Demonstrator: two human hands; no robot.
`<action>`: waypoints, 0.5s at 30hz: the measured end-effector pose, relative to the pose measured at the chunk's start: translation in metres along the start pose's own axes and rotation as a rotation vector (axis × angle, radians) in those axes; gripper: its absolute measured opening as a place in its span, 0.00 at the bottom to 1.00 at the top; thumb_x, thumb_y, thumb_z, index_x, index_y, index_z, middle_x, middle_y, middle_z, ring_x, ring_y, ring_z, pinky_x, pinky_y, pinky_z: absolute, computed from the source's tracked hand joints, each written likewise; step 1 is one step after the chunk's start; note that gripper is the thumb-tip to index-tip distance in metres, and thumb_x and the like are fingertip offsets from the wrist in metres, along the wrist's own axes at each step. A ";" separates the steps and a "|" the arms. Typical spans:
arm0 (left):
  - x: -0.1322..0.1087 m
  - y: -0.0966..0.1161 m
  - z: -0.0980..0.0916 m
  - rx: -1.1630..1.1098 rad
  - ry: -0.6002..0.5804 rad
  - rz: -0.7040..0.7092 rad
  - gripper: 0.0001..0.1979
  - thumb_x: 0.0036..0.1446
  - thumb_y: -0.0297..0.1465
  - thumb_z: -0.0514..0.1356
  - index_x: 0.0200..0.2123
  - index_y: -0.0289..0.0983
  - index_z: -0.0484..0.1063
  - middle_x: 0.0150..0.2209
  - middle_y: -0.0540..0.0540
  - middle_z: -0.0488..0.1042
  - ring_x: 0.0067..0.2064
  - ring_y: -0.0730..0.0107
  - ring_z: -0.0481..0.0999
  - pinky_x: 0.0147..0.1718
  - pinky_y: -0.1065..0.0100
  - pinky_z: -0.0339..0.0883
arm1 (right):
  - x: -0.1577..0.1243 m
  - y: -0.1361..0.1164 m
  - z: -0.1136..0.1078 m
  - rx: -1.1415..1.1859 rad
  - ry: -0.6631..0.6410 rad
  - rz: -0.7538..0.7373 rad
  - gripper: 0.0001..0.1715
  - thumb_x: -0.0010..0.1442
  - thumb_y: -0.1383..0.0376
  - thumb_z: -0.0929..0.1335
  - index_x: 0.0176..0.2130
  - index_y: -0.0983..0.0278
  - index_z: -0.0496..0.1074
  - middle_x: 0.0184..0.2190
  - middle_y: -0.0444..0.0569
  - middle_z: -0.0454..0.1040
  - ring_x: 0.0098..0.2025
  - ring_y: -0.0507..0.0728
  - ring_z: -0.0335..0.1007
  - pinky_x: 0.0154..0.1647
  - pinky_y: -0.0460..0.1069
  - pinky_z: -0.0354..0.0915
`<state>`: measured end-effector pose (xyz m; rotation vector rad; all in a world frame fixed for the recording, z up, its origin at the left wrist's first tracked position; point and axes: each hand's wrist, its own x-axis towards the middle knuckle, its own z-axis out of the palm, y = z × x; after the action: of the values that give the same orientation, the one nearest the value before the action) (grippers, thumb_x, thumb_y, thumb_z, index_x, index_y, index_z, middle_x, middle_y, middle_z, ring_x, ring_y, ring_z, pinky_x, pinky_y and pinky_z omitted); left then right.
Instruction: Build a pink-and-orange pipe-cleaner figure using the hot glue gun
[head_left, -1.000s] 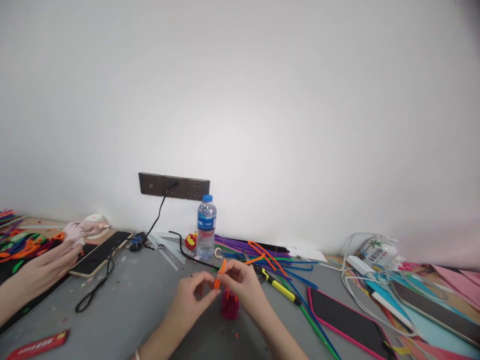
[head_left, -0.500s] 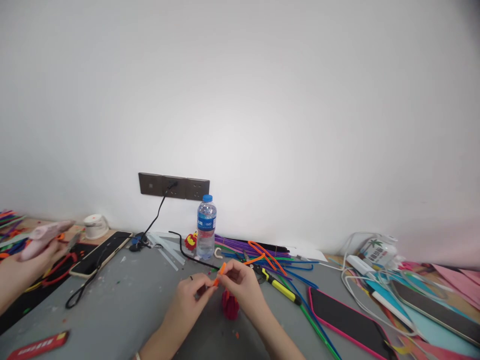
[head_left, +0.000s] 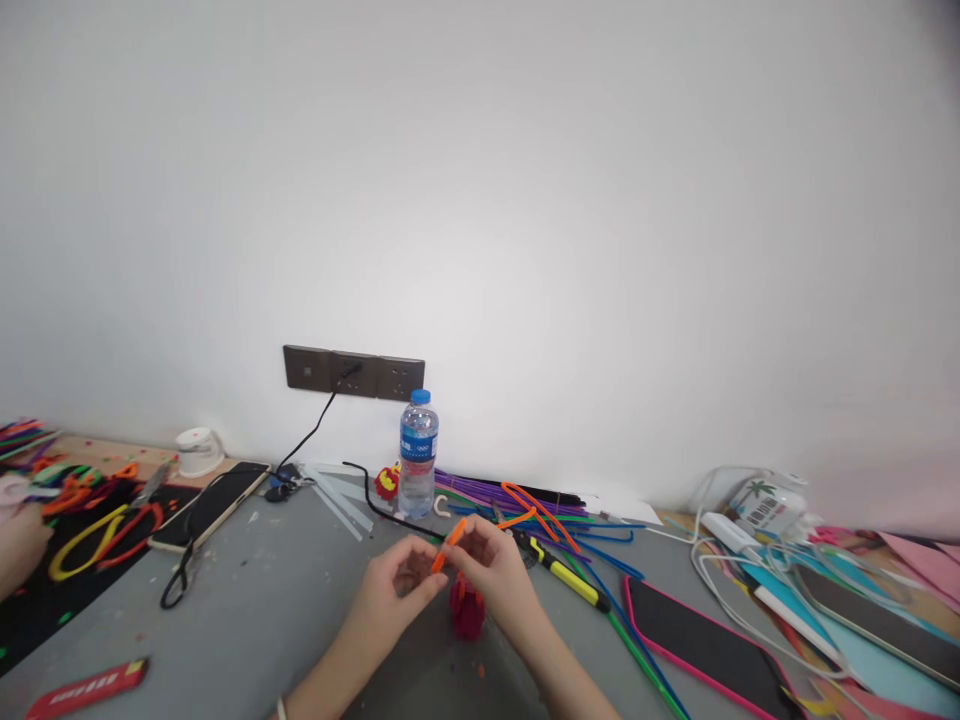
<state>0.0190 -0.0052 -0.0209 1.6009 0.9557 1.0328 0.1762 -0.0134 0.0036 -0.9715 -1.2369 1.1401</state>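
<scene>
A short orange pipe cleaner (head_left: 449,548) slants between my two hands above the grey table. My right hand (head_left: 493,572) pinches its upper part between thumb and fingers. At its lower end are the curled fingers and thumb of my left hand (head_left: 391,590), which look closed round the tip; the exact contact is partly hidden. Just beneath my right hand, a dark red fuzzy piece (head_left: 467,612) with some orange at its top stands on the table. A long black pipe cleaner (head_left: 390,517) runs toward my hands from behind.
A water bottle (head_left: 418,455) stands near the wall beside purple pipe cleaners (head_left: 487,490). Yellow-handled pliers (head_left: 570,580) and a pink-edged phone (head_left: 697,640) lie right. At left are another person's hand (head_left: 21,545), scissors (head_left: 112,540), another phone (head_left: 214,505) and a red box cutter (head_left: 88,690).
My left fingers have shifted and opened out slightly around the orange pipe cleaner's lower end. The other person's hand, with a pale pink tool, has moved left, uncovering the scissors. The view has shifted slightly.
</scene>
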 end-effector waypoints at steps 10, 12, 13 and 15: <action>0.005 0.007 -0.003 -0.192 -0.005 -0.163 0.13 0.44 0.38 0.67 0.27 0.34 0.74 0.20 0.51 0.71 0.23 0.73 0.66 0.25 0.73 0.58 | 0.001 0.005 -0.002 -0.032 -0.049 0.029 0.15 0.47 0.57 0.74 0.25 0.64 0.68 0.22 0.41 0.67 0.25 0.52 0.64 0.29 0.47 0.60; 0.005 0.005 -0.003 -0.181 -0.015 -0.177 0.13 0.44 0.38 0.68 0.28 0.33 0.75 0.18 0.52 0.69 0.23 0.73 0.65 0.25 0.73 0.57 | 0.002 0.006 -0.003 -0.036 -0.044 0.035 0.16 0.46 0.58 0.74 0.25 0.64 0.68 0.21 0.41 0.66 0.24 0.52 0.63 0.28 0.46 0.59; 0.005 0.005 -0.002 -0.180 -0.023 -0.181 0.14 0.43 0.38 0.68 0.30 0.33 0.76 0.18 0.53 0.69 0.23 0.73 0.65 0.25 0.73 0.57 | 0.002 0.006 -0.003 -0.039 -0.041 0.036 0.16 0.45 0.58 0.75 0.25 0.64 0.68 0.21 0.40 0.66 0.24 0.51 0.63 0.28 0.46 0.59; 0.005 0.003 -0.002 -0.181 -0.043 -0.180 0.15 0.44 0.39 0.67 0.32 0.33 0.76 0.19 0.52 0.69 0.23 0.73 0.65 0.25 0.73 0.57 | 0.002 0.006 -0.003 -0.043 -0.031 0.031 0.16 0.45 0.58 0.75 0.24 0.64 0.68 0.21 0.40 0.66 0.24 0.52 0.63 0.28 0.46 0.59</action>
<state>0.0188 -0.0006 -0.0169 1.3573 0.9312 0.9289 0.1779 -0.0097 -0.0022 -1.0119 -1.2799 1.1611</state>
